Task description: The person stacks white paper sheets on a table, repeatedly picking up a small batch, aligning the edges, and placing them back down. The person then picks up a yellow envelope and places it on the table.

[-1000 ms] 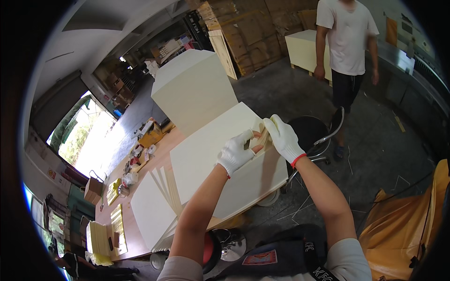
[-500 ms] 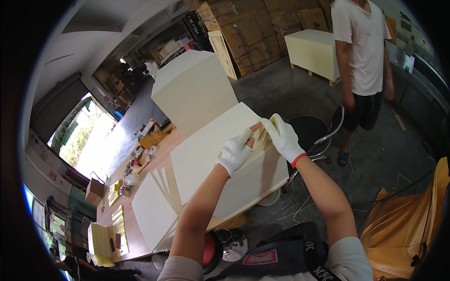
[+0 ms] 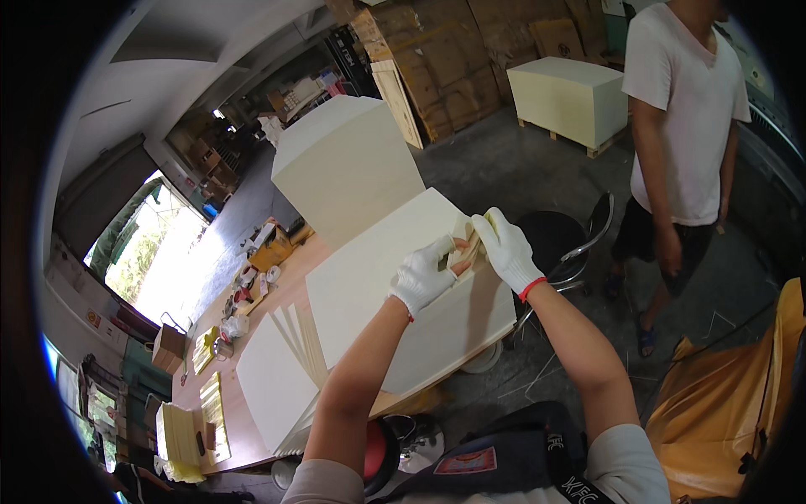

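Note:
A thick stack of large cream-white paper sheets (image 3: 369, 260) lies on the wooden table, one corner bent up and fanned. My left hand (image 3: 424, 274), in a white glove with bare thumb and fingertip, pinches the lifted sheets at that corner. Right beside it my right hand (image 3: 506, 246), gloved in white with a red cuff, grips the corner from its outer side. The fanned edges (image 3: 473, 249) show between both hands; the right fingertips are partly hidden. Left of the stack lies a smaller pile of fanned sheets (image 3: 273, 370).
A tall block of sheets (image 3: 353, 168) stands beyond the table. Tape rolls and an orange box (image 3: 270, 245) line the table's far left edge. A black chair (image 3: 550, 244) stands at the right, near a person in a white shirt (image 3: 684, 126). An orange cover (image 3: 730, 403) fills the lower right.
The person at the right has walked nearer and farther right. My left hand has shifted slightly with its fingers lower on the corner; my right hand stays at the corner.

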`<state>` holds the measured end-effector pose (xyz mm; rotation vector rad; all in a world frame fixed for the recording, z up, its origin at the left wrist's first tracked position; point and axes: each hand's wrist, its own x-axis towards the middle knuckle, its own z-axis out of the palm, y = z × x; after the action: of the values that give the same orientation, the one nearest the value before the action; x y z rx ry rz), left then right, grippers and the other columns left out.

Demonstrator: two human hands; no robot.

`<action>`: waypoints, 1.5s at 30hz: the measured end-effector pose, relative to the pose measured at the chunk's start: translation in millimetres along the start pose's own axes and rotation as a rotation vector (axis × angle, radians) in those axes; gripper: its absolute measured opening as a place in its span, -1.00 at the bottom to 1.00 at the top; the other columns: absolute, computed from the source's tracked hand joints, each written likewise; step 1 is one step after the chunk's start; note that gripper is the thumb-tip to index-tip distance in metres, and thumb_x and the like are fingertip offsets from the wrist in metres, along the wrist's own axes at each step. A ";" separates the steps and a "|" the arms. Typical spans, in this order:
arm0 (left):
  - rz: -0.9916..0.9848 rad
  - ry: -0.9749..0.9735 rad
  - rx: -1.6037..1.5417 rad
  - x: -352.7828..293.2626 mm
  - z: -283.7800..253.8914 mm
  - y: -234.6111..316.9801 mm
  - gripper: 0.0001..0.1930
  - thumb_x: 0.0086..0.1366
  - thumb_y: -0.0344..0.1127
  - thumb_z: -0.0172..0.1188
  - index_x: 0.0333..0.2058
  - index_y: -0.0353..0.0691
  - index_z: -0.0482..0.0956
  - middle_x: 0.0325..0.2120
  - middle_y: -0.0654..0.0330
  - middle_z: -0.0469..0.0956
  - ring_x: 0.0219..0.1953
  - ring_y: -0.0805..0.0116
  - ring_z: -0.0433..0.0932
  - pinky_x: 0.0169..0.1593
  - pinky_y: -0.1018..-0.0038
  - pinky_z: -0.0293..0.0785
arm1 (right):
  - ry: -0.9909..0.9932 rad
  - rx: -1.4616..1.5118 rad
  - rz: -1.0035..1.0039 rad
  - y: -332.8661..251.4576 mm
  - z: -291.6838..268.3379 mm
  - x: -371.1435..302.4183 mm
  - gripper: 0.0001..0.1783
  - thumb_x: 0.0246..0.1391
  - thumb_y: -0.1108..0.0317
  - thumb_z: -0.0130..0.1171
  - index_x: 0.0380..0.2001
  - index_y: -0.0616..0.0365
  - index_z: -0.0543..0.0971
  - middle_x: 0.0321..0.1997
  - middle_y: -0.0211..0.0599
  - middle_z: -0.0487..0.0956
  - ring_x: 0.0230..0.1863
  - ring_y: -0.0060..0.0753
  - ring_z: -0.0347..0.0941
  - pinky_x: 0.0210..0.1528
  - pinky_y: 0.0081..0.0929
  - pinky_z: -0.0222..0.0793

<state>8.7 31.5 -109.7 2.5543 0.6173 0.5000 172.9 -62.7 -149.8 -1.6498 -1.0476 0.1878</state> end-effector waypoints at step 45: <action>-0.013 0.029 -0.138 6.4 6.0 -4.2 -0.62 0.29 -0.22 0.30 0.08 -0.09 0.62 -0.16 0.01 0.68 -0.12 0.15 0.65 0.01 0.33 0.51 | -0.073 -0.083 -0.017 7.4 -8.7 -4.7 -0.46 0.39 -0.18 -0.22 -0.19 0.04 0.53 -0.41 0.00 0.61 -0.28 0.16 0.56 -0.25 -0.01 0.36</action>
<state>15.2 35.9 -115.3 2.4153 0.5878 0.5562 179.3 -72.2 -154.7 -1.7188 -1.1376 0.1961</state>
